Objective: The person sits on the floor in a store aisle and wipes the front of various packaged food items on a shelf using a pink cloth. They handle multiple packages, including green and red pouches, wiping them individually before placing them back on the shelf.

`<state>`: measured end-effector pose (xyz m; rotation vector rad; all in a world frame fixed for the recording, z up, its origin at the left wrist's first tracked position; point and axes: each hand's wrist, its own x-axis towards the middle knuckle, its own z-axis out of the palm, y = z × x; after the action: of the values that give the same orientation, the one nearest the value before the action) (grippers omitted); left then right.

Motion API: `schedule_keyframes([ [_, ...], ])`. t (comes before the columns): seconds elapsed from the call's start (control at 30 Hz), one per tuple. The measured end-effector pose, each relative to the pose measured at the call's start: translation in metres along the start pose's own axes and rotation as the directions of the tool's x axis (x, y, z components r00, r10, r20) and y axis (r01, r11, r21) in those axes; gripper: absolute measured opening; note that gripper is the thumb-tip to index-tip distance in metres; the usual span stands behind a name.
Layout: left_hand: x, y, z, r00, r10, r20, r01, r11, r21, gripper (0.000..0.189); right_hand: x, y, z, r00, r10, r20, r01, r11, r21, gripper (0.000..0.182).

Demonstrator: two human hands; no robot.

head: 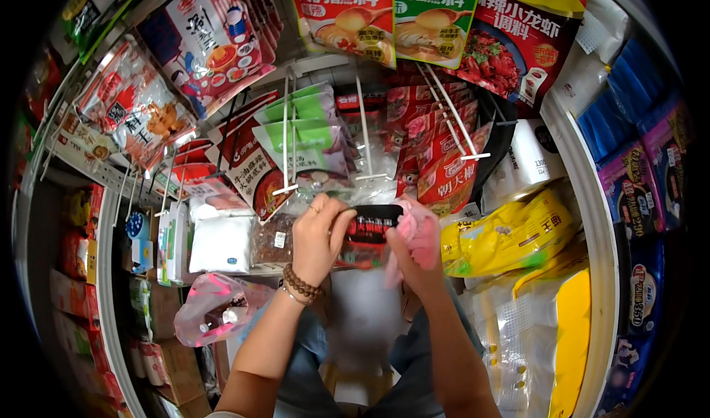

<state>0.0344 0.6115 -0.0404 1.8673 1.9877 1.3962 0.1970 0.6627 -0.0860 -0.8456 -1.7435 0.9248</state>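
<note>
Pinched at its left edge by my left hand (317,243), a black and red plastic packet of hotpot seasoning (369,227) is held up in front of me. A crumpled pink cloth (419,229) is bunched in my right hand (417,265), against the packet's right end. Behind the packet hang white metal display hooks (363,124). Green and white seasoning pouches (305,135) hang on the left of these, and red chilli packets (449,163) on the right.
Larger seasoning pouches (346,13) hang above, near my head. White metal shelf uprights (602,240) flank me. Yellow plastic bags (510,232) lie to the right, below a white roll (527,157). At lower left is a translucent pink bag (213,310). A blurred pale object (366,312) sits between my knees.
</note>
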Motion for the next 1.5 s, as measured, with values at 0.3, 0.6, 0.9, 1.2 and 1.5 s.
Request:
schedule_keyframes([
  [0.3, -0.038, -0.045, -0.007, 0.926, -0.377, -0.005, 0.34, 0.842, -0.419, 0.012, -0.012, -0.003, 0.027, 0.768, 0.584, 0.261, -0.639, 0.723, 0.263, 0.044],
  [0.6, -0.056, -0.055, 0.001, 0.633, -0.373, 0.678, 0.73, -0.001, -0.683, 0.027, 0.005, 0.021, 0.041, 0.625, 0.751, 0.21, -0.741, 0.487, 0.462, 0.05],
  [0.9, -0.087, -0.101, 0.042, 0.98, 0.15, 0.129, -0.157, 0.986, 0.052, 0.035, -0.037, -0.018, 0.089, 0.896, 0.046, 0.442, 0.24, 0.788, -0.568, 0.057],
  [1.2, -0.079, -0.039, 0.043, 0.678, -0.659, 0.327, 0.695, 0.429, -0.577, 0.044, -0.031, 0.004, 0.097, 0.986, 0.161, 0.047, -0.158, 0.985, -0.062, 0.054],
  [1.5, -0.078, -0.034, 0.041, 0.776, -0.617, 0.131, 0.565, 0.587, -0.58, 0.034, -0.013, 0.033, 0.087, 0.899, 0.433, -0.063, -0.425, 0.898, 0.109, 0.049],
])
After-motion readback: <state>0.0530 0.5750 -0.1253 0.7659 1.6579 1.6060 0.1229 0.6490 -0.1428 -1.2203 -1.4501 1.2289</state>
